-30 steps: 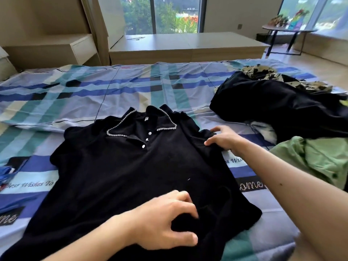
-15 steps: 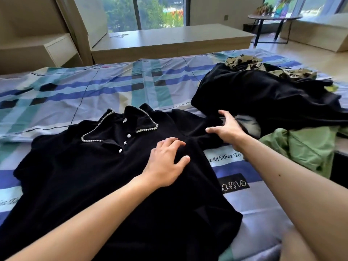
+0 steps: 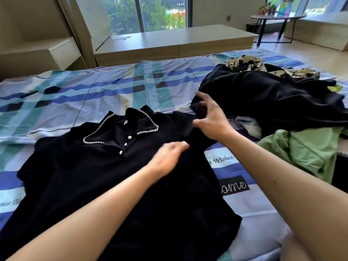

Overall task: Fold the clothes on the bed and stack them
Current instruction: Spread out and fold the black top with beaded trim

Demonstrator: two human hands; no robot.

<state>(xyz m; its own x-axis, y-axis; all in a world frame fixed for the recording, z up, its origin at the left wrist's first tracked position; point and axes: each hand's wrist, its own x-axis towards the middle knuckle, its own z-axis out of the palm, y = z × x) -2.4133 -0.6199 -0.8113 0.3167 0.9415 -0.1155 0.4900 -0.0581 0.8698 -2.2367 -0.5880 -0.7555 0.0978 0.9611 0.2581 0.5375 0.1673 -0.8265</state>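
Note:
A black shirt (image 3: pixel 105 185) with a pearl-trimmed collar and white buttons lies face up and spread flat on the bed (image 3: pixel 75 95). My left hand (image 3: pixel 167 159), blurred by motion, rests on the shirt just right of the button placket, fingers loosely bent. My right hand (image 3: pixel 211 121) hovers over the shirt's right sleeve (image 3: pixel 197 110), fingers and thumb spread apart around the bunched sleeve end. A heap of unfolded clothes lies to the right: a large black garment (image 3: pixel 273 102), a green one (image 3: pixel 301 153) and a patterned beige one (image 3: pixel 244 65).
The striped bedsheet (image 3: pixel 254 204) shows to the left and behind the shirt. Beyond the bed stand a low wooden platform (image 3: pixel 175 42) by the window, a bedside cabinet (image 3: pixel 47 55) at the left and a small round table (image 3: pixel 276 17) at the far right.
My left hand slid up the shirt from its hem toward the right shoulder. My right hand moved outward from the shoulder onto the sleeve and now lifts with its fingers spread.

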